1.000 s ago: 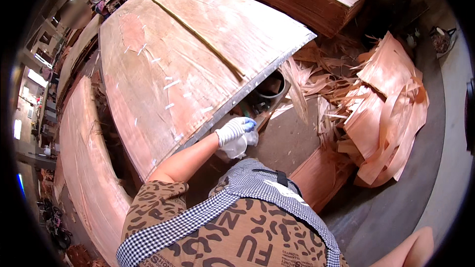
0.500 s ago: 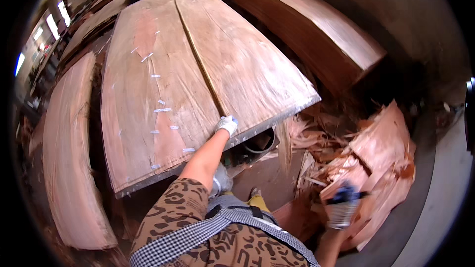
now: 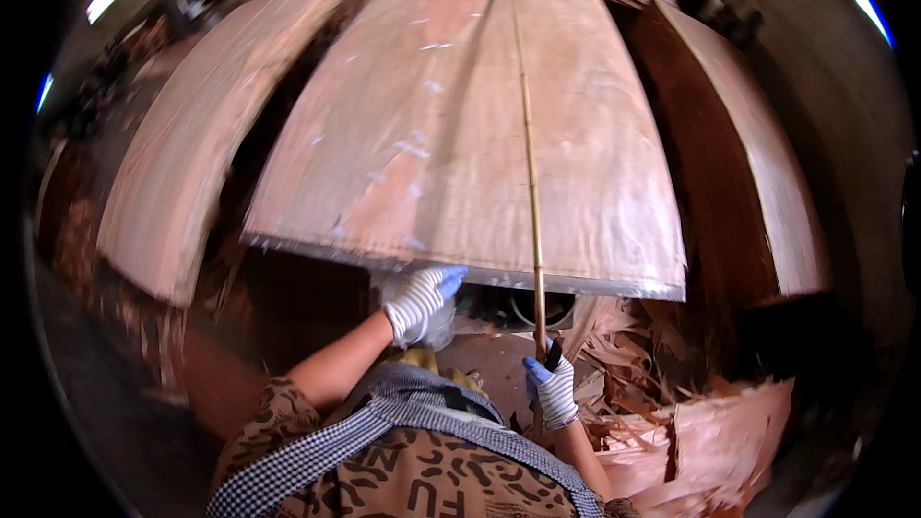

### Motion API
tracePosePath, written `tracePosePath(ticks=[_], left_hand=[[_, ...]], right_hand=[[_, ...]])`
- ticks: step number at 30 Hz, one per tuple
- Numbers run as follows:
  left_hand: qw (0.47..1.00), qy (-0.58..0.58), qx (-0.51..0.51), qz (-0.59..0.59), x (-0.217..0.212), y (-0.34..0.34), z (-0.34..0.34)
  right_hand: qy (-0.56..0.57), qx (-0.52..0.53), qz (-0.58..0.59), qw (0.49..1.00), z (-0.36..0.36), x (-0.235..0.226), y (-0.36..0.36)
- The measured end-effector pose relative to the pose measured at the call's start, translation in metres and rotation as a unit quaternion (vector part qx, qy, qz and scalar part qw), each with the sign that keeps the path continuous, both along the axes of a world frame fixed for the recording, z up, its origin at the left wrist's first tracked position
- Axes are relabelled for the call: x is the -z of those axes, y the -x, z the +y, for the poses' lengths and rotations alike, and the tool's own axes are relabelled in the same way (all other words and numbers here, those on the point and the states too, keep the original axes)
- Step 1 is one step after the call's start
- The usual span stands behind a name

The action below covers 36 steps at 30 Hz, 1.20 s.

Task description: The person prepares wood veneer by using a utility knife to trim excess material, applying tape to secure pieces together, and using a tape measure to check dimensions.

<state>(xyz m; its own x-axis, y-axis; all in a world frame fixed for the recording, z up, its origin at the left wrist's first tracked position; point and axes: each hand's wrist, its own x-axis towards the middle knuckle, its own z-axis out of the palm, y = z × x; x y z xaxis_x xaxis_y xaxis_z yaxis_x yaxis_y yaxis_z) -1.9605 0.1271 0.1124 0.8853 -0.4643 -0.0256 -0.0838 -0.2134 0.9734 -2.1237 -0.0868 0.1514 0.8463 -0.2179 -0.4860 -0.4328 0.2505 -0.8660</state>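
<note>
A long thin bamboo pole (image 3: 531, 173) lies lengthwise over a large reddish wood veneer sheet (image 3: 595, 134) on the table, its near end sticking out past the front edge. My right hand (image 3: 554, 391), in a striped white glove with blue fingertips, is closed round that near end. A small black object, too little shown to name, pokes out beside the pole in the same hand. My left hand (image 3: 420, 301), gloved alike, is at the table's front edge (image 3: 460, 274) with its fingers stretched out to the right. Small pale tape strips (image 3: 411, 148) dot the veneer's left half.
A stack of veneer (image 3: 206, 134) stands to the left, and another stack (image 3: 758, 144) to the right. Torn veneer scraps (image 3: 715, 441) heap up at the lower right. A round dark opening (image 3: 552, 312) shows under the table's front edge. Clear plastic (image 3: 436, 331) hangs by my left hand.
My left hand has let go of the pole and moved left to the table edge. My right hand has come in from the scraps and grasped the pole's end. The view has turned.
</note>
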Motion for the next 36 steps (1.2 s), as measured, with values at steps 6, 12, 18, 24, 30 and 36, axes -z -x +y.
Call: tracePosePath(ticks=[6,12,18,24,30,36], left_hand=[[0.988,-0.098,-0.107,-0.052,0.019,-0.012,0.096],[0.811,-0.285,-0.307,-0.407,-0.011,-0.110,0.244],[0.728,-0.388,-0.564,0.046,0.095,-0.157,0.394],[0.803,-0.457,-0.362,0.121,0.084,-0.170,0.421],[0.967,-0.214,-0.125,-0.059,0.008,-0.172,0.291],[0.988,0.019,-0.122,-0.092,-0.058,-0.174,0.258]], right_hand=[[0.074,-0.144,-0.004,0.987,0.035,0.039,0.014],[0.052,-0.097,0.120,0.987,0.107,0.100,0.046],[0.342,-0.395,0.050,0.851,0.165,0.069,0.027],[0.378,-0.404,0.044,0.832,0.187,0.093,0.047],[0.289,-0.310,0.104,0.900,0.214,0.108,0.053],[-0.040,0.057,0.152,0.986,0.244,0.067,0.048]])
